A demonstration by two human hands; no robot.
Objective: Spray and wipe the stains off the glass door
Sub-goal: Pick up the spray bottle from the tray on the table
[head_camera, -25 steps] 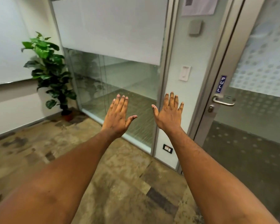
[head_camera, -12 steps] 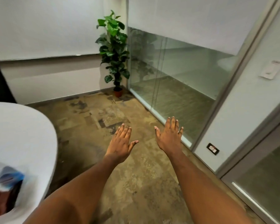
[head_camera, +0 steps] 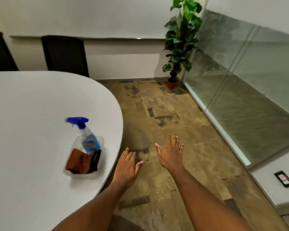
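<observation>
Head view is showing the spray bottle (head_camera: pixel 85 135) standing in a clear tray (head_camera: pixel 101 167) beside a brown cloth (head_camera: pixel 79 161) on the white desk (head_camera: pixel 32 130); left hand (head_camera: pixel 126 167) and right hand (head_camera: pixel 171 153) are hovering nearby, fingers spread, empty.

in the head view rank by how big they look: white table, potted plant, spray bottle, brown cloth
1. white table, by far the largest
2. potted plant; it stands farther off, so its true size is understated
3. spray bottle
4. brown cloth; close to the bottle in apparent size, so these last two are nearly tied
</observation>
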